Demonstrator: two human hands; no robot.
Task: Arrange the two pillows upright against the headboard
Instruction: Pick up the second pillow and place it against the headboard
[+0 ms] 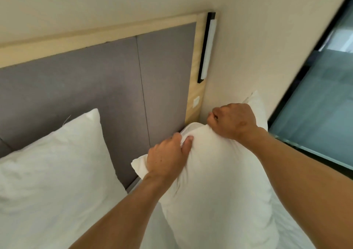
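Observation:
Two white pillows are on the bed. The left pillow (57,162) leans upright against the grey padded headboard (95,80). The right pillow (215,187) stands on end a little in front of the headboard's right end, near the wall. My left hand (168,157) pinches its top edge at the left. My right hand (233,120) is closed on the same edge further right. Both forearms reach in from the bottom of the view.
A light wooden frame (196,88) surrounds the headboard, with a black-and-white wall lamp (207,48) on its right strip. The cream wall (257,48) stands close on the right, with a dark-framed glass panel (315,105) beyond. White bedding (290,227) lies below.

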